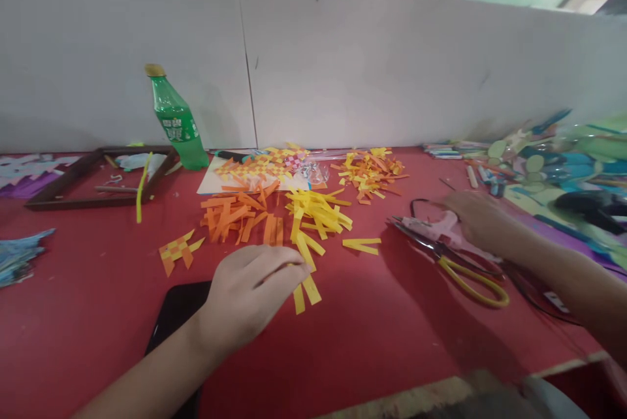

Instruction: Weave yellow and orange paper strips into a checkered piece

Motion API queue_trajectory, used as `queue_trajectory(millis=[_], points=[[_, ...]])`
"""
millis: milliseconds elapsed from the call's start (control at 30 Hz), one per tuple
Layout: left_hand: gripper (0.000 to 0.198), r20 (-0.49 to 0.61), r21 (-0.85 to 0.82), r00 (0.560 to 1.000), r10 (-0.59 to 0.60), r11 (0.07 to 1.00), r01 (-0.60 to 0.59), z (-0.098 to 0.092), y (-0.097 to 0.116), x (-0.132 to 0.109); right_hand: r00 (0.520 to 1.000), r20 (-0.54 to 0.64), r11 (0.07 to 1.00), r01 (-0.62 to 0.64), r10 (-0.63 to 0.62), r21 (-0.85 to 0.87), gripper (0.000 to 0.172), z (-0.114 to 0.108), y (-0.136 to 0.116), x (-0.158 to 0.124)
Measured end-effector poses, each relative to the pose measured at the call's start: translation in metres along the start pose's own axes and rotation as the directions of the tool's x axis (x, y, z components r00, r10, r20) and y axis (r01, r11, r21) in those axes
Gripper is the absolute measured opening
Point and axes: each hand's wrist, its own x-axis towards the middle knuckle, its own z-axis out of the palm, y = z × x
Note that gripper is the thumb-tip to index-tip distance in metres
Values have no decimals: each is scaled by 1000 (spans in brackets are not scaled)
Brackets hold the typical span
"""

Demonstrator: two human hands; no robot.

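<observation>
My left hand [257,285] is closed, thumb and fingertips pinched at a folded yellow paper strip [307,292] whose two ends stick out below. My right hand [480,220] is at the pink hot glue gun [441,230]; its fingers are blurred, so its grip is unclear. Scissors with yellow handles [473,285] lie beside the glue gun. Beyond my left hand are piles of folded yellow strips [318,210] and orange strips [228,217]. One more yellow strip [361,246] lies apart. A woven orange-and-yellow paper fish [180,250] rests to the left.
A black phone [179,311] lies partly under my left forearm. Behind stand a green bottle [179,122] and a brown frame [88,200]. Small orange-and-yellow pieces [372,171] are heaped near the white partition [392,66]. Craft materials [539,164] crowd the right side of the red table [372,341].
</observation>
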Motion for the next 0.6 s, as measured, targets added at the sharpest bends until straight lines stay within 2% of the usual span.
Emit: queue_trajectory(millis=[67,133,200,267,333,400,467,533,600], points=[[11,-9,20,1000,-3,1000,3,1,0,-3,998,-39,997,51,-49,56,44,-9,-25,6],[10,-23,20,1000,-7,1000,8,1,0,-4,987,-92,970,148,-132,194,32,-12,-60,8],[9,-27,5,1000,-13,1000,14,1,0,-6,969,-116,937,242,-219,252,31,-10,-96,8],[11,-19,-8,1000,-21,1000,21,1,0,-7,950,-72,886,309,-303,345,23,-8,-123,11],[11,-18,-16,999,-29,999,28,1,-1,-9,942,-36,853,318,-334,414,21,-8,-138,19],[11,-27,-26,999,-33,999,32,1,-2,-10,956,-70,843,283,-283,457,21,-12,-143,32],[12,-27,-33,999,-38,999,37,2,-3,-11,967,-193,820,246,-168,517,16,-16,-144,49],[13,-29,-32,998,-50,998,49,4,-3,-12,940,-338,778,251,-52,577,14,-18,-149,67],[13,-45,-30,998,-53,998,52,4,-3,-14,911,-410,755,293,-34,587,19,-18,-160,79]])
